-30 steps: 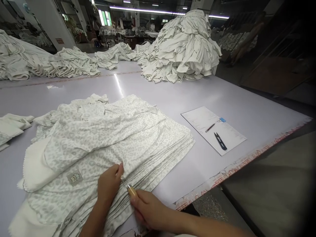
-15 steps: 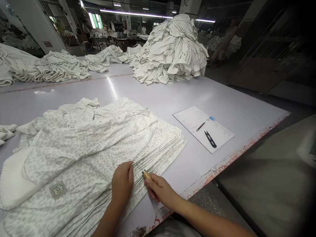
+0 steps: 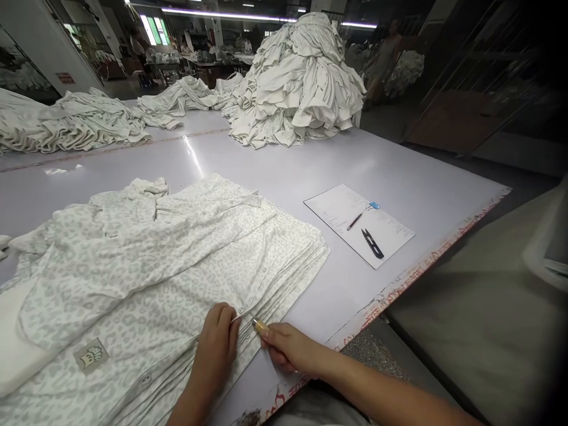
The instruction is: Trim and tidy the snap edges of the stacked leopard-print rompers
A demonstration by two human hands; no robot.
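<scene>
While the left hand (image 3: 215, 349) rests on a stack of leopard-print button-front garments (image 3: 177, 278), fingers curved and not visibly gripping, the right hand (image 3: 288, 349) pinches a wood-handled awl (image 3: 260, 324)
Both forearms angle in from the near side, the right lying low and nearly level, its awl tip just beside the left fingers; the stack almost reaches the front edge of the cutting table (image 3: 421, 275), with bare tabletop between it and a sheet of paper (image 3: 331, 213) holding a pen (image 3: 355, 221) and black thread snips (image 3: 373, 244), and a heap of white fabric (image 3: 297, 83) well beyond
</scene>
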